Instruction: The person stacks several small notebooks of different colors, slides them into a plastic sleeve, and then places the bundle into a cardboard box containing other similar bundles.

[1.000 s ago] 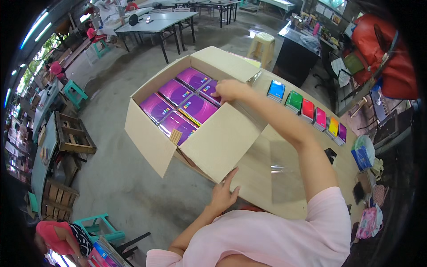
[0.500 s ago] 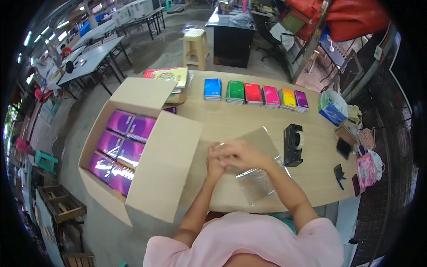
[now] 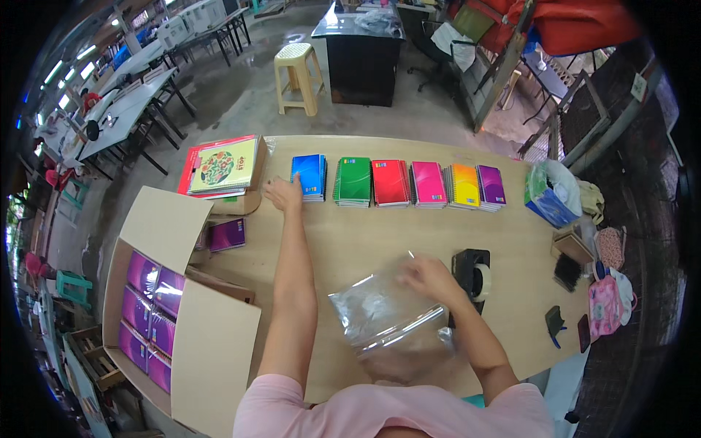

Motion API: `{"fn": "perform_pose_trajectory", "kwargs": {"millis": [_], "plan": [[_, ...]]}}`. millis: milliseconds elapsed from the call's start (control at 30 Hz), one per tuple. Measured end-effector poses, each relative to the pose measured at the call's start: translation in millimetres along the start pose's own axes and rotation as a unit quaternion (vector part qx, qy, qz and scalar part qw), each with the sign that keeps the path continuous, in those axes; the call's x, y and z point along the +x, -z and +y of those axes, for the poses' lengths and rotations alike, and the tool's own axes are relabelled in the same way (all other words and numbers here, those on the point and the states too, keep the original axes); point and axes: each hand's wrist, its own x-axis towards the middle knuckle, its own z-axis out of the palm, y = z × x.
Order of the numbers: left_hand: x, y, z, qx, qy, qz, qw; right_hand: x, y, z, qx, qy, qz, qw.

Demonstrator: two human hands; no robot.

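My left hand (image 3: 283, 194) reaches to the far side of the table, fingers apart, its thumb side at the left edge of a stack of blue spiral notebooks (image 3: 309, 176). Closed fingers of my right hand (image 3: 428, 280) are at the upper corner of a clear plastic bag (image 3: 380, 306), which lies partly crumpled in front of me. Rightward from the blue stack runs a row: green notebooks (image 3: 353, 180), red notebooks (image 3: 390, 182), pink notebooks (image 3: 428, 183), yellow notebooks (image 3: 464, 185) and purple notebooks (image 3: 491, 185).
An open carton (image 3: 215, 350) at left holds wrapped purple notebooks (image 3: 149, 310). Beside it lie a purple notebook (image 3: 227, 234) and a pile of books (image 3: 223, 168). A black tape dispenser (image 3: 471, 281) stands by my right forearm. Bags and a pink pouch (image 3: 604, 305) line the right edge.
My left hand has left my right hand and stretched forward to the blue notebooks. My right hand has shifted slightly right, and the plastic bag has moved. The view has shifted too.
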Motion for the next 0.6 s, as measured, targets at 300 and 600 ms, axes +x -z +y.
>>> {"fn": "perform_pose_trajectory", "kwargs": {"millis": [300,600], "plan": [[8.2,0.1,-28.6,-0.324,-0.013,-0.094,0.941,243.5,-90.5,-17.0,-0.208,-0.028,0.195,0.958],[-68.9,42.5,-84.8,-0.704,0.229,-0.341,0.579,296.8,-106.4,19.5,-0.235,-0.124,0.011,0.964]]}}
